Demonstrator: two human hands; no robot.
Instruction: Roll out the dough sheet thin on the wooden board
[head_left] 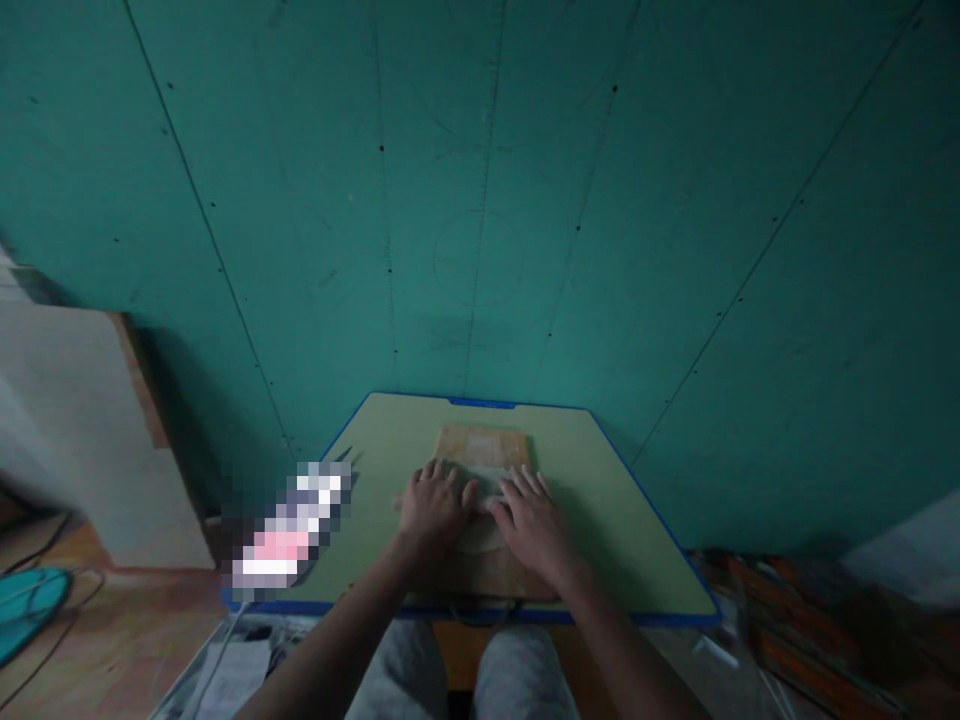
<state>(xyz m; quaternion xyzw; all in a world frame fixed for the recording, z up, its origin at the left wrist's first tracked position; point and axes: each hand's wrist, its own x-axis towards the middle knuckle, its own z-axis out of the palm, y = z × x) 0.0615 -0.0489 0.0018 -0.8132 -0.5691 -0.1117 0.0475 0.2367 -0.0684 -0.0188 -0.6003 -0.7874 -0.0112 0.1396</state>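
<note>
A wooden board (480,440) lies on the pale green tabletop in front of me. A flat, whitish sheet that looks like dough (480,541) is spread on it. Across the sheet runs a pale rod like a rolling pin (487,503), mostly covered by my hands. My left hand (436,505) rests palm down over the rod's left part, fingers stretched forward and thumb pointing inward. On the right part, my right hand (531,515) lies palm down too, its fingers spread. Both palms hide what they touch.
The small table (607,540) has a blue rim and stands against a green wall (480,200). A pixelated device (281,545) with a white cable lies at its left edge. A pale panel (82,420) leans at the left; a cluttered pile (817,620) sits at the right.
</note>
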